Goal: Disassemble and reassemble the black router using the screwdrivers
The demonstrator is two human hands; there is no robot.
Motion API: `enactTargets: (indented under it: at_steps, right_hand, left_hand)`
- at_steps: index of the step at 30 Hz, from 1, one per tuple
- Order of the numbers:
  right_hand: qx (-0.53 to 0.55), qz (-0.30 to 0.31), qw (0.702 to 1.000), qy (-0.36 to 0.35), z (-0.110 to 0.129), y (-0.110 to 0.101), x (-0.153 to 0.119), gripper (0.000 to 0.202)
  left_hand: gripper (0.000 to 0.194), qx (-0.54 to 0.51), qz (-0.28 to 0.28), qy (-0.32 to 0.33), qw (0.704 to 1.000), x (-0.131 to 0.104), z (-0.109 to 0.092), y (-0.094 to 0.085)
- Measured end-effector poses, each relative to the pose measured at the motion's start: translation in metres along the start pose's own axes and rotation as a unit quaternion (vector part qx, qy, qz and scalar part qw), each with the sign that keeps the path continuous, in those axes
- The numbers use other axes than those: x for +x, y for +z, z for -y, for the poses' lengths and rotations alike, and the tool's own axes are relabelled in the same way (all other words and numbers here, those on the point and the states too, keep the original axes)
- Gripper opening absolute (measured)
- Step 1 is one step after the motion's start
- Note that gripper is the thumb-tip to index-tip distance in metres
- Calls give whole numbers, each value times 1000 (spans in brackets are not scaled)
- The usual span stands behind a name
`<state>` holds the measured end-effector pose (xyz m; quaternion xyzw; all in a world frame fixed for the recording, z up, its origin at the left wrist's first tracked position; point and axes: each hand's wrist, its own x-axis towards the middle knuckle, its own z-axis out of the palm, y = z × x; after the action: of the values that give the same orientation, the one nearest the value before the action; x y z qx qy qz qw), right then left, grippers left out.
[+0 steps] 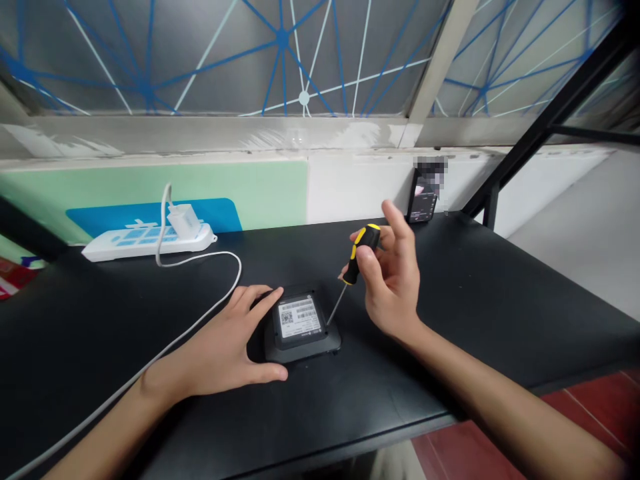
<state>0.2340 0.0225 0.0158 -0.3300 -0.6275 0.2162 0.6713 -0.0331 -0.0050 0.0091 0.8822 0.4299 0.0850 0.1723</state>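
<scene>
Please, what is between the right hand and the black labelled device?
In the head view, the screwdriver shaft slants from the right hand down towards the device.

Can't fully read a single word here, tbh. Spotting a white rectangular sticker (301,316) on the black rounded-square plastic device (305,351), with a square black-and-white QR code (287,319) at left, striped dark barcodes (306,309) higher up and rows of print way too tiny to decipher. Also seeing small pale text lines low on the screen of the dark upright phone (423,198), just as unreadable. On the bright blue rounded panel (95,217), getting only white strokes (141,224), maybe lettering, partly hidden.
</scene>
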Motion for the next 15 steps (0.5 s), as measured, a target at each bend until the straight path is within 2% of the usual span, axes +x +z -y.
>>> enactTargets:
  at_steps: [3,9,15]
  right_hand:
    - [28,-19,999,1,0,4,2,52]
    - [81,11,996,21,3,12,-4,38]
    - [107,39,993,35,7,22,-12,43]
  left_hand:
    - [107,-2,4,-4,1000,2,-2,0]
    - [106,-7,-3,12,1000,3,-5,3]
    - [109,-18,-7,14,1000,5,-9,6]
